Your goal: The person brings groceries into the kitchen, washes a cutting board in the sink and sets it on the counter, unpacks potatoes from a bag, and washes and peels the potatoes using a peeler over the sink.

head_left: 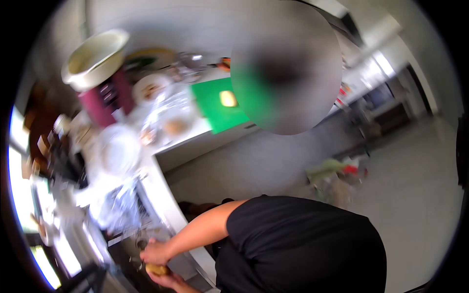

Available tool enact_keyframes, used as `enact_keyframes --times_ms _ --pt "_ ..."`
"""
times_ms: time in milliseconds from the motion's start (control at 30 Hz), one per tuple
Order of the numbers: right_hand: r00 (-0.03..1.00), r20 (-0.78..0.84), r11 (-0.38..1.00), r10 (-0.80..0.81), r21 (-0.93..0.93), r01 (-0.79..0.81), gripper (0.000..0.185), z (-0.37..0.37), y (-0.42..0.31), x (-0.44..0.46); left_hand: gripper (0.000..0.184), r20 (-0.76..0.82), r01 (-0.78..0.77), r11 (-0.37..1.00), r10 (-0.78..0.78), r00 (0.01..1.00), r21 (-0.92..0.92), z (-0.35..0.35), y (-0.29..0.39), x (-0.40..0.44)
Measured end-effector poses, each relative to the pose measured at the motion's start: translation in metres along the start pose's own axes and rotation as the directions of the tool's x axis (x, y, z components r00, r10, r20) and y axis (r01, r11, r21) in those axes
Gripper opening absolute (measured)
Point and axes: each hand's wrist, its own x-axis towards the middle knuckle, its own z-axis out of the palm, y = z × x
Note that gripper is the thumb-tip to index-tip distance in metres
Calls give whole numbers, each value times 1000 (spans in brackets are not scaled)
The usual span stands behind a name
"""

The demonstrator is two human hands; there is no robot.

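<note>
Over the sink area at the lower left, my left hand (171, 280) is closed around a yellowish-brown rounded item (156, 269). Just above it is my right hand (156, 252), its fingers curled together close to that item; whatever it grips is too small and blurred to tell. A small dark round shape (141, 243) lies beside its fingertips. Near both hands, a crumpled clear bluish plastic bag (116, 207) rests on the counter side of the sink.
A white counter (163, 190) carries a whitish plate (118, 149), clear plastic wrapping (168, 105) and a green cutting board (210, 105) with a pale yellow piece (227, 98). A pale bowl (95, 58) tops a maroon appliance (105, 97). Bags (332, 178) lie on the floor.
</note>
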Motion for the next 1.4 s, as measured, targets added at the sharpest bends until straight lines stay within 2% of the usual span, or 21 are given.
enact_keyframes --times_ms 33,67,133,200,267,333,400,433,567,667,700,733,767,833,867,933,1000,1067,1133,1200,1400 --pt "996 -90 998 19 65 -13 22 10 -2 -1 48 -50 190 973 -198 979 -128 -18 3 7" --pt "990 -143 993 -11 114 28 23 22 -10 -6 48 -153 422 827 -502 851 -371 -30 18 3" --pt "996 -84 974 31 227 -12 26 3 -12 -17 10 264 100 986 -133 955 137 57 41 -66" --pt "992 -93 972 85 226 -63 28 -3 -5 -21 12 259 44 992 -73 963 117 68 32 -66" --pt "999 -23 995 -26 100 28 29 -14 0 -23 14 240 -15 996 -7 971 86 74 25 -59" --pt "992 -72 963 100 257 -79 30 -14 0 -26 21 405 2 999 17 914 -48 70 26 -48" --pt "997 -71 972 -28 231 44 30 -7 -5 -18 43 123 -80 991 93 988 -110 57 15 -38" --pt "998 34 985 -58 167 51 29 -17 -10 -15 39 154 -196 979 203 967 -59 64 4 -27" --pt "957 -1 778 -291 581 237 24 -11 1 -10 42 -158 -196 974 177 971 -113 80 18 -46" --pt "881 -195 802 -431 364 473 23 -18 -2 -8 45 -378 -299 936 213 901 -185 93 37 -55" --pt "861 -181 812 -475 286 508 22 -21 -1 -5 46 -449 -378 917 285 847 -132 95 37 -54" --pt "920 -47 866 -388 321 382 24 -22 3 0 48 -490 -463 886 409 770 12 93 31 -45" --pt "940 4 893 -342 314 323 25 -15 9 9 47 -489 -524 810 581 651 265 73 12 -26" --pt "972 96 961 -214 197 192 32 -11 20 18 49 -519 -222 975 188 834 -3 37 -3 -1" --pt "972 97 971 -216 125 203 32 -9 22 23 51 -280 201 857 -364 888 -474 18 2 -2" --pt "963 121 971 -239 50 234 34 -12 14 30 47 -258 151 871 -298 919 -467 17 1 -21" --pt "938 186 911 -293 -246 333 41 -28 -11 34 47 -225 128 885 -250 942 -448 24 14 -39" --pt "877 220 841 -427 -259 474 45 -29 -18 41 55 -111 155 885 -225 968 -439 28 27 -59" --pt "792 247 750 -558 -258 609 51 -25 -29 50 59 -153 151 870 -249 956 -470 33 33 -73" --pt "600 299 561 -742 -213 800 52 -19 -43 55 57 -53 192 833 -256 965 -519 29 31 -80" --pt "415 497 362 -762 -204 910 53 5 -58 68 53 -40 182 830 -238 970 -527 15 25 -92"
